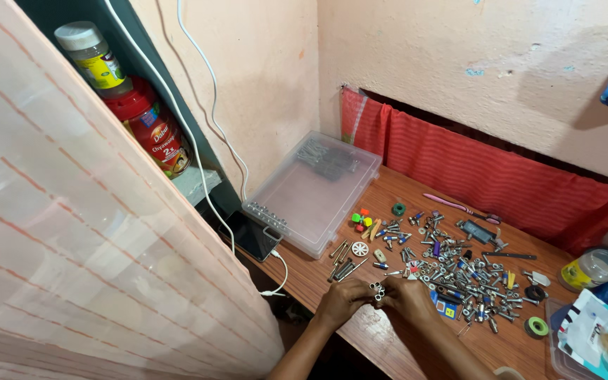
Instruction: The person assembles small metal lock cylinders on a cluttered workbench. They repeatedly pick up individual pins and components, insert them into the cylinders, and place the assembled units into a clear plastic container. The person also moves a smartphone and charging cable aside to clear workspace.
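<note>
Though half-hidden, nuts [376, 289] between fingers [367, 295]

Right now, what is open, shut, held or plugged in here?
Clear plastic box: shut, lying flat.
Phone: screen dark, white cable at its corner.
Small metal pieces: held between both hands.
Left hand: grip closed on the pieces.
Right hand: grip closed on the pieces.
Two jars on shelf: lids on.
</note>
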